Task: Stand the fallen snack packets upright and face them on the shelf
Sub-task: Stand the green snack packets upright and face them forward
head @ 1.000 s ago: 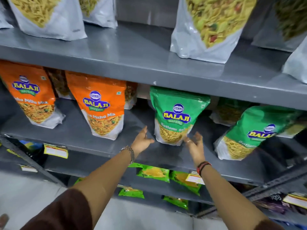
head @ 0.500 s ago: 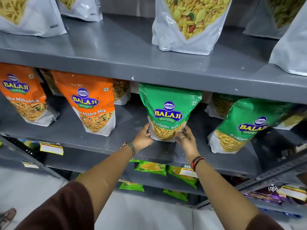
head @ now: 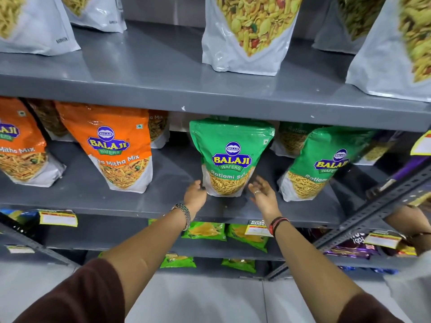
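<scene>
A green Balaji Ratlami Sev packet [head: 231,157] stands upright, label forward, in the middle of the grey middle shelf [head: 163,201]. My left hand [head: 195,194] is at its lower left corner, fingers loose and just touching the edge. My right hand [head: 264,194] hovers open by the lower right corner, a small gap from the packet. To the right a second green packet [head: 319,164] leans, tilted to the right. Two orange Mitha Mix packets [head: 114,148] [head: 18,145] stand to the left, slightly tilted. More packets sit behind them in shadow.
The upper shelf edge [head: 210,99] hangs just above the packet tops and carries white pouches [head: 247,36]. Small green packets [head: 205,230] lie on lower shelves. A slotted metal post [head: 373,210] slants at the right, where another person's hand [head: 405,220] reaches in.
Half a second ago both hands gripped the green packet's base; now they have let go and drawn slightly apart. The packet stands straighter and the view has moved closer.
</scene>
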A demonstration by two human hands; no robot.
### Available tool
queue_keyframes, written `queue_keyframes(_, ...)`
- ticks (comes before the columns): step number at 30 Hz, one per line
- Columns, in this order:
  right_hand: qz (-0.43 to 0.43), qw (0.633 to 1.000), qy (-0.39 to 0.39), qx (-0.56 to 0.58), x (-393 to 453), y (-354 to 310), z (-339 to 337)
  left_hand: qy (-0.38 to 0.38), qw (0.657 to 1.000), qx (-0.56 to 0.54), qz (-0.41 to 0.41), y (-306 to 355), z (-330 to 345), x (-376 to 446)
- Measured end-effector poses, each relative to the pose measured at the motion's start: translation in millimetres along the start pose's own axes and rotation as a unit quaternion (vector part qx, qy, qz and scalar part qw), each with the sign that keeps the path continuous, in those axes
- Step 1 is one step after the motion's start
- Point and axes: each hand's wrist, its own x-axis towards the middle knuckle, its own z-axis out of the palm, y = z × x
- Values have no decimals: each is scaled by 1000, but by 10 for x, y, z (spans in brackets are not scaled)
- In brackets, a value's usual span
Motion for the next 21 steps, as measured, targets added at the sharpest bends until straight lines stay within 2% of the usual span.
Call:
queue_keyframes(3,2,998,63,1,-110,130,-206,1,998,-49,-26,-25,115,-128)
queue_keyframes(6,-13,994,108,-30,-190,251,-526,-84,988,-111,-70,-37,296,-297)
queue_keyframes(9,-13,983,176,-45,-164,233,-915,-175,978,-91,-62,61,536,-436)
queue_keyframes(12,-12,973,223,-53,-69,80,-1329,-216,970,-93,-60,257,877,-534)
queue_keyframes(16,-20,979,199,-26,149,-150,-1700,-203,972,-109,-38,497,1367,-581)
queue_keyframes(21,17,986,152,71,454,-303,-1938,-169,980,-104,-15,590,1937,-402)
